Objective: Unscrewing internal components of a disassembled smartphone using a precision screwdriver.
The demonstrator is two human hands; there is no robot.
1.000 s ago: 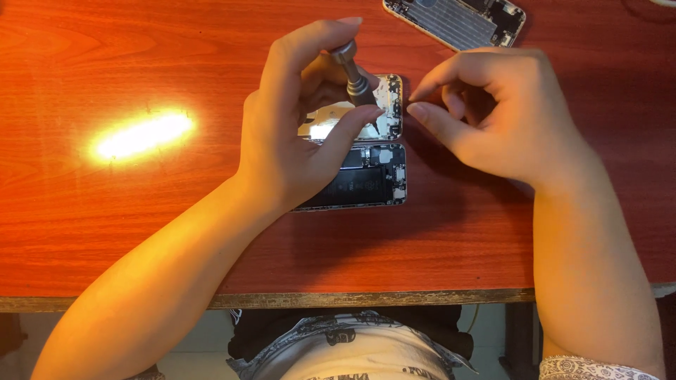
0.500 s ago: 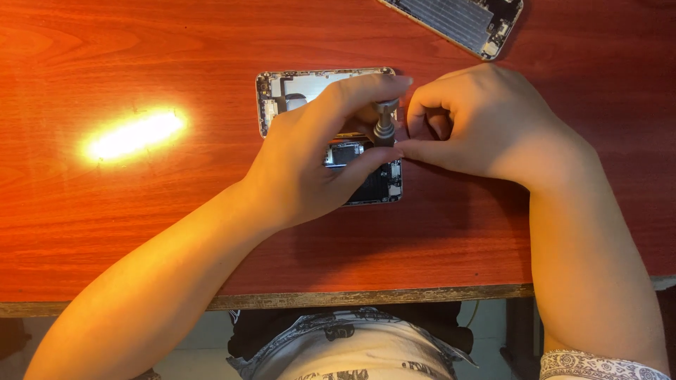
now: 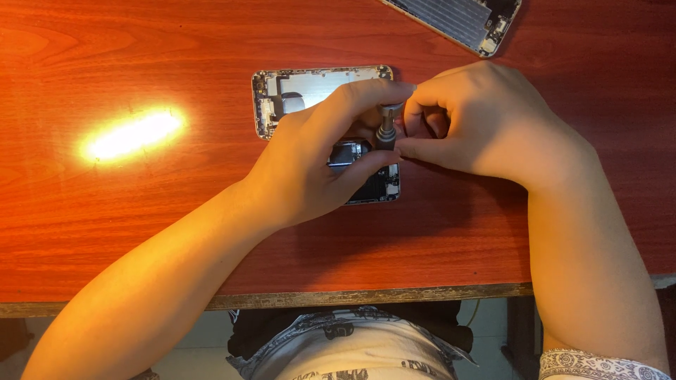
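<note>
An opened phone (image 3: 310, 98) lies flat on the red wooden table (image 3: 141, 211), its lower half hidden under the left hand (image 3: 317, 165). A small metal screwdriver (image 3: 386, 127) stands upright over the phone's right side, between the two hands. The left hand pinches it, forefinger curled over its cap and thumb below. The right hand (image 3: 486, 123) is curled, fingertips touching the screwdriver's shaft. A second phone part (image 3: 458, 21) lies well apart at the table's far edge.

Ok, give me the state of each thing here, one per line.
opened phone: back shell open, insides exposed, flat on table.
small screwdriver: upright, tip down into the phone.
left hand: pinching the screwdriver.
right hand: curled, fingertips at the screwdriver.
screen panel: detached, lying apart.
</note>
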